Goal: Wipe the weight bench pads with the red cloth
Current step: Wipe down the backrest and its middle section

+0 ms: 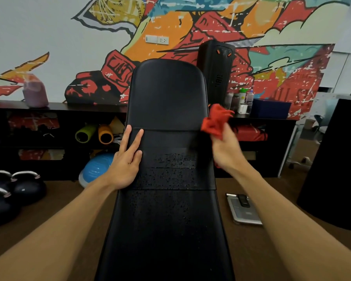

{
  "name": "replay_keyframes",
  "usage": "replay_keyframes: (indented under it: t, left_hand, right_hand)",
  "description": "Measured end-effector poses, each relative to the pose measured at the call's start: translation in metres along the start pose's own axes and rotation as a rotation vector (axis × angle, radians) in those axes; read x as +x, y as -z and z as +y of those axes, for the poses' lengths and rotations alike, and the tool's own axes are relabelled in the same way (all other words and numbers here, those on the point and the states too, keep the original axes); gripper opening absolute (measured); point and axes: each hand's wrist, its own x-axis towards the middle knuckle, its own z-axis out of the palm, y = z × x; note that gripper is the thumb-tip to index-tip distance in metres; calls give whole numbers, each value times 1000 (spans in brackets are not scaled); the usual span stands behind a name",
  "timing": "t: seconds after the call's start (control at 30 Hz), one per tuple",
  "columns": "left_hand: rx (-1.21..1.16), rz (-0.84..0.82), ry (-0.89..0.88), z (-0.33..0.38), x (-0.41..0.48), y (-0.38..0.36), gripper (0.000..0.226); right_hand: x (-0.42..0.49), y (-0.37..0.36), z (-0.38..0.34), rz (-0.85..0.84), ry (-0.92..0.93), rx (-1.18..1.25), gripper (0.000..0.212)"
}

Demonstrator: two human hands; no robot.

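You are working under even, diffuse indoor light; no lamp or window shows in the frame. The mural wall (pixel 49 27) reads bright. The shelf unit (pixel 0 126) and the lower bench pad (pixel 166 230) are dim, with little detail in the blacks. A soft sheen lies across the upper bench pad (pixel 166 88), and the droplets (pixel 170 169) below its seam catch small glints. Your right hand (pixel 225 151) and the red cloth (pixel 215 120) are smeared by motion blur; your left hand (pixel 126 165) is sharp. Wide-angle distortion bends straight lines at the frame edges. Background items appear slightly soft.
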Motion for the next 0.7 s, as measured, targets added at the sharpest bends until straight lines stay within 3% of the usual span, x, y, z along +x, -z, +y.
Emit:
replay_keyframes:
  t: [0.07,0.1,0.17,0.37,0.53,0.7]
  left_hand:
    - [0,1,5,-1,0,0,56]
    - [-2,1,9,-2,1,0,56]
    - [-9,10,5,-3,1,-1,57]
    - [0,24,2,-2,0,-1,56]
    - [2,16,14,-1,0,-2,57]
    - [22,3,19,-2,1,-2,57]
  right_hand:
    - [-9,-16,15,-262,156,-268,64]
    - [-15,-22,26,-297,183,-425,78]
    - [-36,-23,42,-272,214,-485,86]
    - [-97,-5,51,-334,236,-442,92]
    - [-149,-21,51,-180,-6,-210,90]
    - [-132,-49,27,-58,-236,-244,75]
